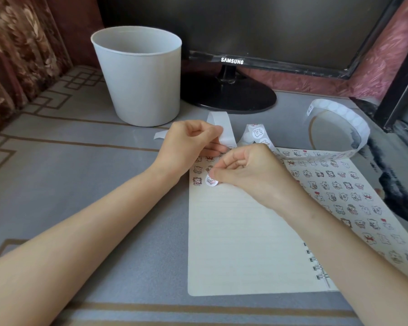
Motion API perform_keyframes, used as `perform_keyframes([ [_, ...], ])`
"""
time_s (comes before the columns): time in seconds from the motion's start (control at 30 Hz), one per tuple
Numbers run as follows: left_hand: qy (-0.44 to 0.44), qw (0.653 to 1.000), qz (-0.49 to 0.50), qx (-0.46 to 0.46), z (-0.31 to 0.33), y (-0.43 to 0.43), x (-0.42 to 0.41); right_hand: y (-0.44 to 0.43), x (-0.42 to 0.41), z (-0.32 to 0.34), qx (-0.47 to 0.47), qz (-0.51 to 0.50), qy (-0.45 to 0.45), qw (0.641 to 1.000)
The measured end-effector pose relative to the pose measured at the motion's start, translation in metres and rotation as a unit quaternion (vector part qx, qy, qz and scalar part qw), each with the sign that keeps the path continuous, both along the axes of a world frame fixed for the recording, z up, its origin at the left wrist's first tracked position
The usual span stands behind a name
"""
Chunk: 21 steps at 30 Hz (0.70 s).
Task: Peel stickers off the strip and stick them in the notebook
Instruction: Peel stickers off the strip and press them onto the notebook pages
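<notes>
An open spiral notebook (240, 231) lies on the table, its right page and the top of its left page covered with small cartoon stickers. My left hand (189, 144) pinches the white backing strip (224, 128) above the notebook's top left corner. My right hand (247, 172) holds a round white sticker (211, 181) between thumb and fingertip, low over the left page beside a stuck sticker; whether it touches the paper I cannot tell. The strip runs right in a long loop (339, 111) with several stickers on it.
A white plastic bin (139, 76) stands behind my left hand. A black monitor on a round base (229, 95) sits at the back. Patterned curtains hang at the left; a dark frame and pink fabric lie at the right. The table has a grey patterned cover (80, 175).
</notes>
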State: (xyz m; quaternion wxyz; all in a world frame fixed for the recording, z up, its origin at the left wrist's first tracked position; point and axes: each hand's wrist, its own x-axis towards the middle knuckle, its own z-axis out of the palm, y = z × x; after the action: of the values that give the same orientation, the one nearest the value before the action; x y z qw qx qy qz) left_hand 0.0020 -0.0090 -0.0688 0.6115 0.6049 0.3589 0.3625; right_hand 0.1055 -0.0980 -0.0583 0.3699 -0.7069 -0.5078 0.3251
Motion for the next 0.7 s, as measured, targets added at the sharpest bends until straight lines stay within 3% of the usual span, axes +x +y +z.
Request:
perform_keyframes([
  [0.7, -0.002, 1.0, -0.001, 0.005, 0.0006, -0.0012, -0.0007, 0.0012, -0.0051, -0.008, 0.027, -0.01, -0.088, 0.996],
])
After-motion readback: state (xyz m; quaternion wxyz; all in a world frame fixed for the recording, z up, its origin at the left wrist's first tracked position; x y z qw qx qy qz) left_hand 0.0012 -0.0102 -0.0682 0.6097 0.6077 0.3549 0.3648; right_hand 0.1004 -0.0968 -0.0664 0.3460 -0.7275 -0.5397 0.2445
